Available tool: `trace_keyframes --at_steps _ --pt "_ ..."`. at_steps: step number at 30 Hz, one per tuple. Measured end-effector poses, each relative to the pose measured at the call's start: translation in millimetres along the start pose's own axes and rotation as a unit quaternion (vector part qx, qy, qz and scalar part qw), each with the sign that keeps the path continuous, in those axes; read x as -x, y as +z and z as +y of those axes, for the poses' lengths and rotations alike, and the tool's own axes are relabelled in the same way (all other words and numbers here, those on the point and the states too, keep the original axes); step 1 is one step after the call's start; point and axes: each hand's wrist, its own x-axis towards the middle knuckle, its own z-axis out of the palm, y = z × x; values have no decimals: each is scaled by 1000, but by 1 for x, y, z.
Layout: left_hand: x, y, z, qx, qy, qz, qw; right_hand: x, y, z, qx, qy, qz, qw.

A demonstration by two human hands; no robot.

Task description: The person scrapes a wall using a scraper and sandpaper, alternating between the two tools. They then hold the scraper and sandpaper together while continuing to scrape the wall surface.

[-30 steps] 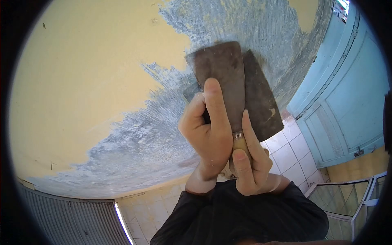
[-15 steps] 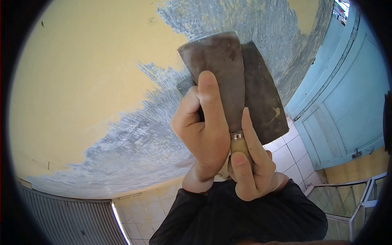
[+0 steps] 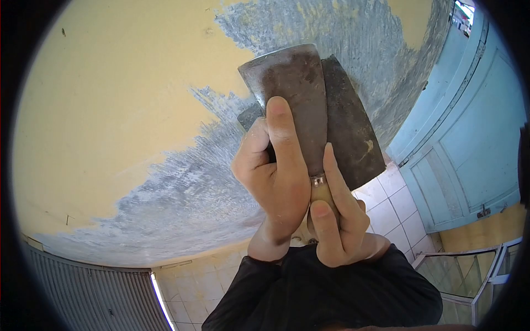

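Note:
I hold a putty knife (image 3: 301,77) upright in front of the wall, its brown-stained blade flaring toward the top. My right hand (image 3: 341,226) is closed round its pale handle (image 3: 320,193), with the index finger stretched along the blade's lower edge. My left hand (image 3: 279,165) is closed too. Its thumb lies flat on the front of the putty knife blade, and its fingers curl behind. At the back sits a wider dark metal blade (image 3: 356,129), sticking out to the right and slightly to the left. Its grip, if it has one, is hidden.
A yellow wall (image 3: 116,110) with a large scraped grey patch (image 3: 187,187) faces me. To the right are a pale blue door (image 3: 469,149) and a glass-paned frame (image 3: 464,270). A grey corrugated shutter (image 3: 99,292) stands lower left. White floor tiles (image 3: 395,212) show below.
Both hands and the two blades have shifted very slightly left against the view. The grip looks the same.

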Motion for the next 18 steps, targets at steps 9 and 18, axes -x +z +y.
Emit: trace_keyframes --at_steps 9,18 --pt "20 -9 -12 -20 -42 -2 999 13 8 6 -13 -39 62 997" --pt "-3 1 -1 26 -4 -2 1000 -7 -2 -3 -3 4 24 1000"
